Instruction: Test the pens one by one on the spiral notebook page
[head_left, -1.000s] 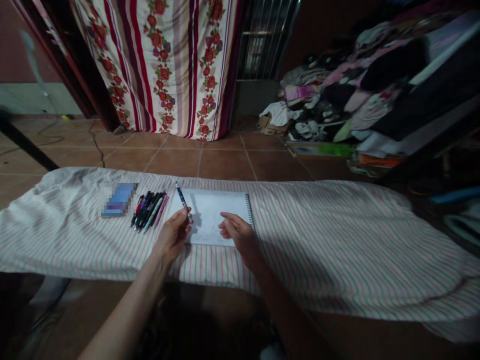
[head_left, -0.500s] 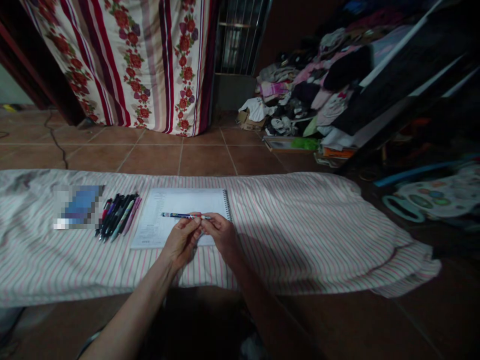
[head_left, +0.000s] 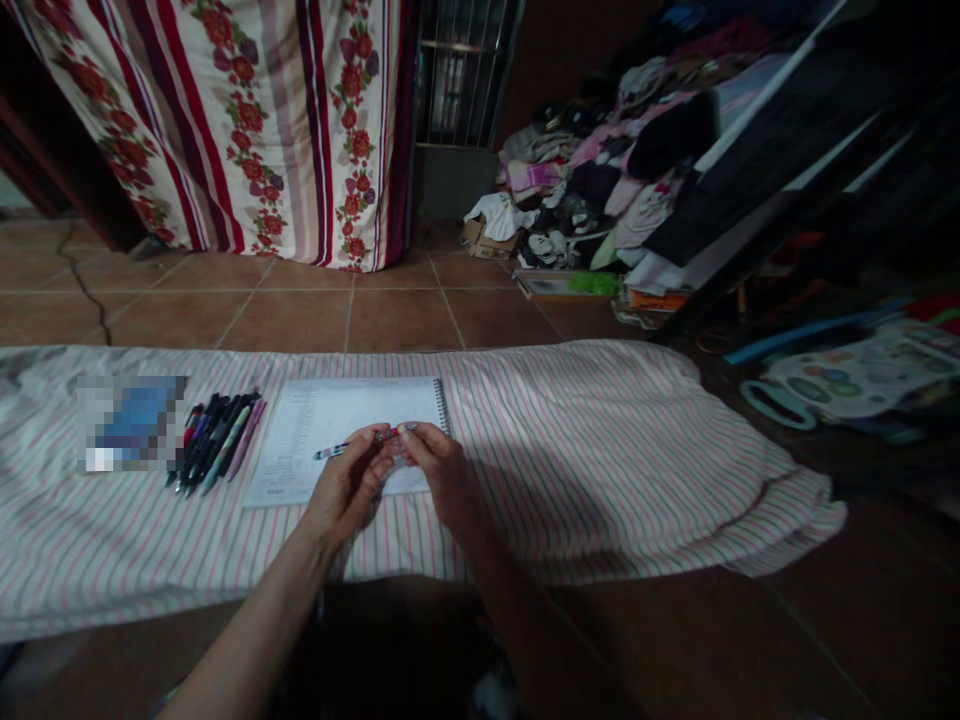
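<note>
My left hand (head_left: pixel 351 482) is closed around a slim dark pen (head_left: pixel 331 452), whose pale-banded end sticks out to the left over the notebook. A red section of it shows between my two hands. The fingertips of my right hand (head_left: pixel 441 462) pinch the pen's other end, mostly covering it; whether the pen is in one piece there I cannot tell. Beneath my hands lies an open spiral notebook (head_left: pixel 352 405) with pale pages, its wire binding on the right. Left of it several pens (head_left: pixel 217 440) lie side by side in a bunch.
A blurred-out blue rectangle (head_left: pixel 139 415) lies left of the pens. Everything rests on a striped cloth (head_left: pixel 585 450) covering a long low surface. Behind it are a tiled floor (head_left: pixel 300 305), a floral curtain (head_left: pixel 255 130) and a heap of clothes (head_left: pixel 600 180).
The pen has tilted, its left end dipping, and a red section now shows between my hands. My left hand has slid along it to the left. The whole view has shifted slightly.
</note>
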